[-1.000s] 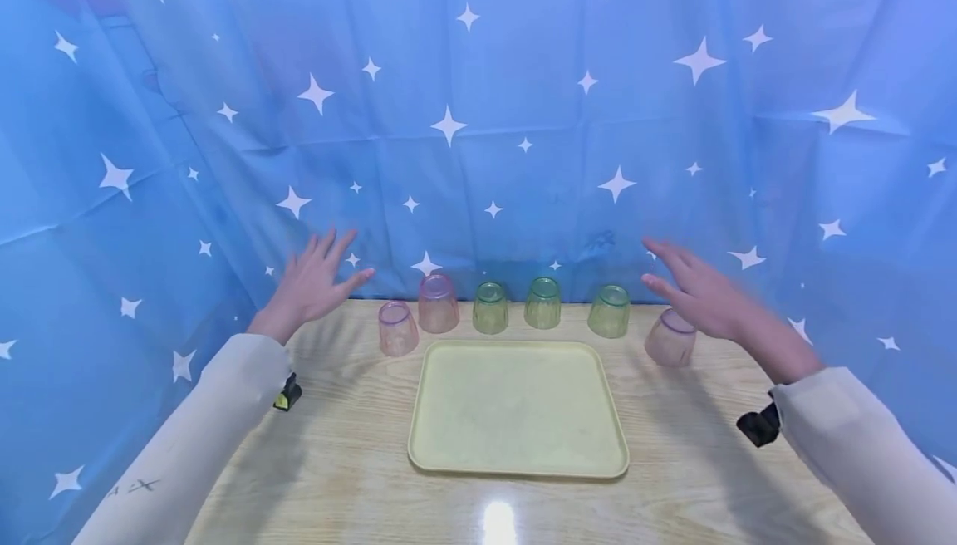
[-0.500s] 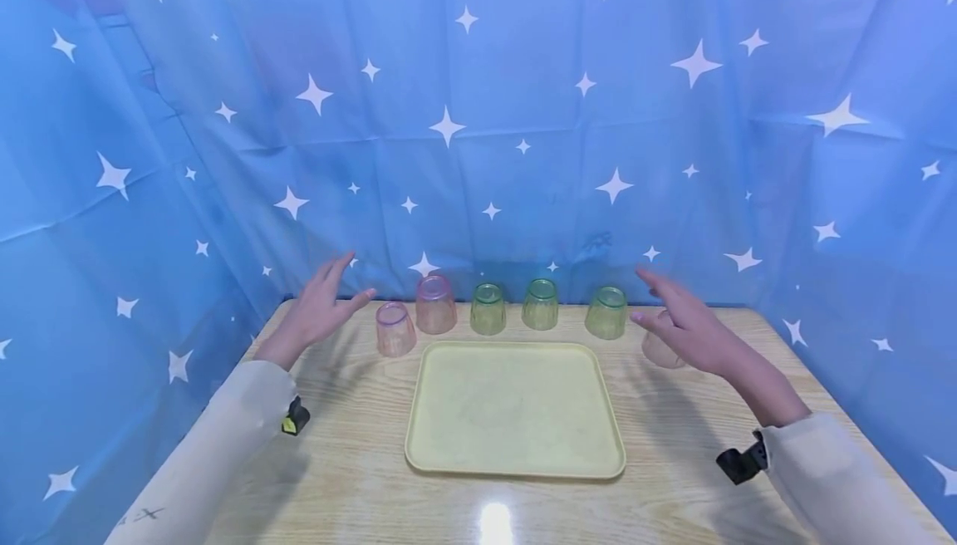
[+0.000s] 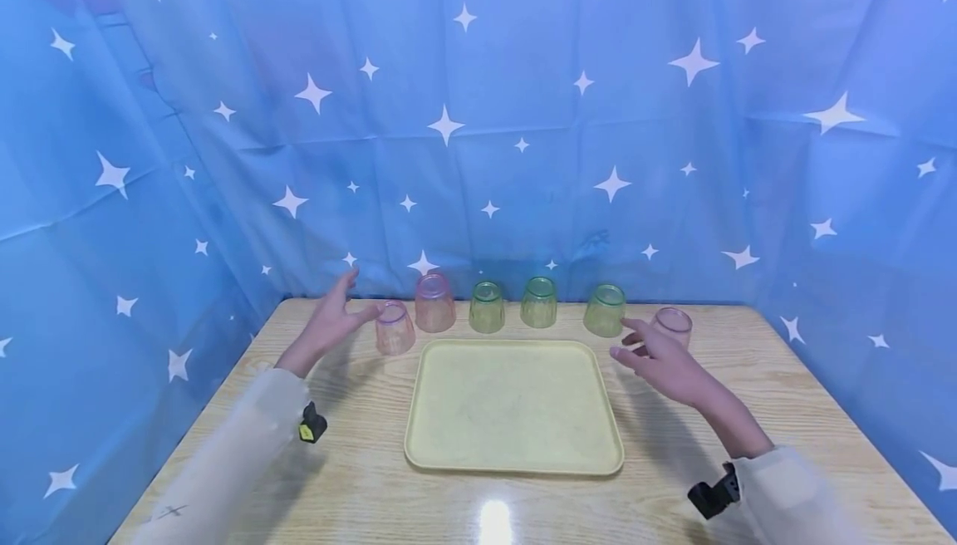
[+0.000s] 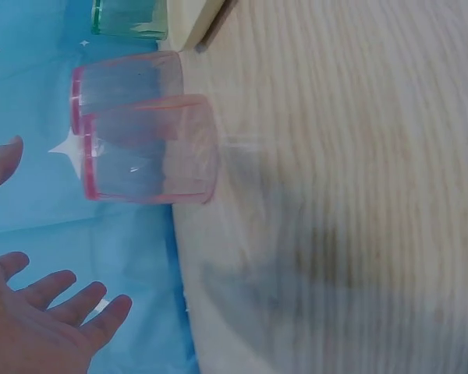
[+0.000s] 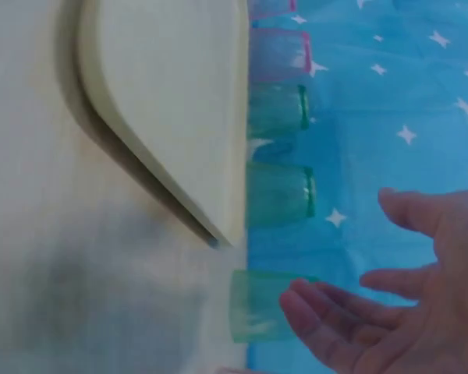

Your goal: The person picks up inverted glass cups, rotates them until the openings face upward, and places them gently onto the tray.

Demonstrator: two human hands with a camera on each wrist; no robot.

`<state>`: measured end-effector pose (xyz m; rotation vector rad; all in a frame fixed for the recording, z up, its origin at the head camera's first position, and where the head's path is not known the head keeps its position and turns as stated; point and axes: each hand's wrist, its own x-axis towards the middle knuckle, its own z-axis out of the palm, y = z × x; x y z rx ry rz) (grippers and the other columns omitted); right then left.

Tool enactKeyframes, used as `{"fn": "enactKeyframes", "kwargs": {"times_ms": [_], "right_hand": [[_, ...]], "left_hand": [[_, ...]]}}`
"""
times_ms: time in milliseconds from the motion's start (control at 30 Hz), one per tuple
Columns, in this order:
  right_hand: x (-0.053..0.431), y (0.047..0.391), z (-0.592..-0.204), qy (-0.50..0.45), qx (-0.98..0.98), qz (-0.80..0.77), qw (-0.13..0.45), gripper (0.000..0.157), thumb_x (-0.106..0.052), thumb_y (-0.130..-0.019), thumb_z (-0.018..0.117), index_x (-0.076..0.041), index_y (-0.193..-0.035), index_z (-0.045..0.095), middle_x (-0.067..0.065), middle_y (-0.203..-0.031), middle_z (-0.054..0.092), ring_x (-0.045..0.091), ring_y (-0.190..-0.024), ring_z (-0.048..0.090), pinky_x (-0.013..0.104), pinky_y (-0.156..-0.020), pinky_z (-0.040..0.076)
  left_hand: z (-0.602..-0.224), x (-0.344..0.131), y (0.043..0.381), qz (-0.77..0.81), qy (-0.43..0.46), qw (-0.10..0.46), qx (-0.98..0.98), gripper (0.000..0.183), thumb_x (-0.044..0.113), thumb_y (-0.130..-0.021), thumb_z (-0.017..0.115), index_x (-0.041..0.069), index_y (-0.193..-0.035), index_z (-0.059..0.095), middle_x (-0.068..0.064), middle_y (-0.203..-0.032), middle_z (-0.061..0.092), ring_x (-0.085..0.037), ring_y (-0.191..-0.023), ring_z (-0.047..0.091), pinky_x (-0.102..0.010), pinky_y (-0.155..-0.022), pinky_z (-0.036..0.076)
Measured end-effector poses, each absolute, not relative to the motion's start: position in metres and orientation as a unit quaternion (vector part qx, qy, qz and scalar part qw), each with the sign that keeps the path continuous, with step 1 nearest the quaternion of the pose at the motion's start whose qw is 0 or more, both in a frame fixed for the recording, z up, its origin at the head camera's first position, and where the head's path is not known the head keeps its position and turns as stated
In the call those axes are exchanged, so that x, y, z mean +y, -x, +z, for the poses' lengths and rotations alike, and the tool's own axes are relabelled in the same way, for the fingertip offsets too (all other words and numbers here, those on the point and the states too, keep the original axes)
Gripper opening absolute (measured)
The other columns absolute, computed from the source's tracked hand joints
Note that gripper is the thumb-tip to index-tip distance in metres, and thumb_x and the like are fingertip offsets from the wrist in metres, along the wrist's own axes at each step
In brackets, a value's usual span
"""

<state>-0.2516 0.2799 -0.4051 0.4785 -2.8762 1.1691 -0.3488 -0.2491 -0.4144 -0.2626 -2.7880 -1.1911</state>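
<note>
Glossy cups (image 3: 487, 309), matt tray (image 3: 514, 405), wood-grain table (image 3: 374, 478), cloth backdrop (image 3: 516, 55)

Bright head view, white glare (image 3: 495, 522) on tabletop (image 3: 389, 503), soft shadows (image 3: 665, 424), dimmer, hazier wrist views

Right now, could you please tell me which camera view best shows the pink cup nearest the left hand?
The left wrist view: the pink cup appears large, with nothing in front. The head view shows it smaller, by the left hand; the right wrist view apparently only a sliver.
</note>
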Motion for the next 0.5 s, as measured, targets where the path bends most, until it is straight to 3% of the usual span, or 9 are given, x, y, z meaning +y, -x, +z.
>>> {"fn": "enactKeyframes", "kwargs": {"times_ms": [100, 300, 500], "right_hand": [[0.276, 0.248, -0.413, -0.132, -0.917, 0.376, -0.028, 0.067, -0.027, -0.105, 0.058, 0.015, -0.151, 0.034, 0.032, -0.122, 0.064, 0.035, -0.098, 0.07, 0.035, -0.072, 0.062], [0.267, 0.239, -0.424, -0.077, -0.911, 0.39, -0.109, 0.073, -0.032, -0.103, 0.062, 0.015, -0.152, 0.033, 0.016, -0.083, 0.066, 0.024, -0.066, 0.066, 0.037, -0.06, 0.061], [0.263, 0.229, -0.436, -0.042, -0.893, 0.414, -0.168, 0.076, -0.029, -0.096, 0.071, 0.01, -0.15, 0.035, 0.013, -0.075, 0.066, 0.025, -0.057, 0.069, 0.039, -0.052, 0.062]], "left_hand": [[-0.42, -0.249, 0.349, -0.412, 0.078, 0.04, -0.907, 0.101, 0.049, -0.095, 0.07, 0.008, -0.166, 0.01, -0.029, -0.167, 0.023, -0.053, -0.149, 0.032, -0.066, -0.121, 0.034], [-0.43, -0.248, 0.349, -0.424, 0.068, 0.026, -0.903, 0.098, 0.047, -0.095, 0.07, 0.007, -0.165, 0.014, -0.03, -0.164, 0.029, -0.052, -0.148, 0.035, -0.064, -0.119, 0.038], [-0.438, -0.24, 0.35, -0.409, 0.077, 0.016, -0.909, 0.095, 0.044, -0.092, 0.073, 0.001, -0.161, 0.024, -0.028, -0.162, 0.034, -0.051, -0.144, 0.04, -0.062, -0.116, 0.043]]}}
